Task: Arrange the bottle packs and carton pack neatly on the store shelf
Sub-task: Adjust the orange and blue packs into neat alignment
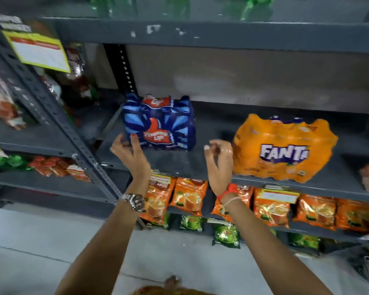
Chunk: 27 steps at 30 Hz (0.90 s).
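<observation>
A blue Thums Up bottle pack [160, 122] stands on the grey shelf [179, 165] at its left end. An orange Fanta bottle pack [283, 147] sits further right on the same shelf, near the front edge. My left hand [129, 153] is raised at the blue pack's lower left corner, fingers spread, the thumb touching the wrap. My right hand [218, 160] hovers in the gap between the two packs, fingers loosely curled, close to the Fanta pack's left side and holding nothing. No carton pack is in view.
Orange and green pouches [189, 196] fill the lower shelves. A slotted grey upright [58, 116] divides this bay from the left one, which holds red and green packs. Green bottles [177, 7] stand on the shelf above. A yellow price tag [38, 52] hangs at upper left.
</observation>
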Tool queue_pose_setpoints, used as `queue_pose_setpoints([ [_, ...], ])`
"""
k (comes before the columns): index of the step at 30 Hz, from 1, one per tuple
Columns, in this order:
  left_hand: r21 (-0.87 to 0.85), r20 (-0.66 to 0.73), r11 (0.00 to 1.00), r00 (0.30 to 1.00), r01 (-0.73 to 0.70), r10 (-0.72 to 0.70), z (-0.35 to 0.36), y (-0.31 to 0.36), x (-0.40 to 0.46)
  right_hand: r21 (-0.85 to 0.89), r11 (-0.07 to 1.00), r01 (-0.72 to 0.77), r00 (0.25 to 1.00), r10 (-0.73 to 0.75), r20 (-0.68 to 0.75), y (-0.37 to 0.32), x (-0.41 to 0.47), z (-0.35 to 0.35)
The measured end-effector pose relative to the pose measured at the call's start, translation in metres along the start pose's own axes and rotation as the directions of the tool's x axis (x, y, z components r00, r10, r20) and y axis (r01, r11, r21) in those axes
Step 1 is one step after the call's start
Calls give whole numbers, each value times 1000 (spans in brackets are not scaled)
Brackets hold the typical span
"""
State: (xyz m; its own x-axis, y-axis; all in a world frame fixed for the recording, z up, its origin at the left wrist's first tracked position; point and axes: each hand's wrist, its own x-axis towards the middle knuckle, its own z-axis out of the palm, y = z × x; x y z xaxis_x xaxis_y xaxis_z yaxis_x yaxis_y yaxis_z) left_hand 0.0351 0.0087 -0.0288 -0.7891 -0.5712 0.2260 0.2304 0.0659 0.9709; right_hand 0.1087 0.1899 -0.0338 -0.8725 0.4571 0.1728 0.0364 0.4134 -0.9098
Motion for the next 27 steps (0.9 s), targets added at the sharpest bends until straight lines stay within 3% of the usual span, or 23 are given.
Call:
queue_pose_setpoints([
  [3,23,175,993,978,112,-114,-14,-5,50,181,984,-8,999,1,36,-27,32,39],
  [5,42,350,976,912,213,-214,-15,-11,79,227,973,-40,997,26,67,-29,55,65],
  [8,84,492,943,810,322,-321,-8,-8,103,253,955,-152,986,130,101,-32,69,83],
  [15,118,522,933,778,341,-351,-6,-15,111,253,950,-186,981,193,-3,-27,61,92],
  [27,85,544,951,785,298,-295,-45,-29,100,321,929,-181,973,217,-80,-32,6,103],
])
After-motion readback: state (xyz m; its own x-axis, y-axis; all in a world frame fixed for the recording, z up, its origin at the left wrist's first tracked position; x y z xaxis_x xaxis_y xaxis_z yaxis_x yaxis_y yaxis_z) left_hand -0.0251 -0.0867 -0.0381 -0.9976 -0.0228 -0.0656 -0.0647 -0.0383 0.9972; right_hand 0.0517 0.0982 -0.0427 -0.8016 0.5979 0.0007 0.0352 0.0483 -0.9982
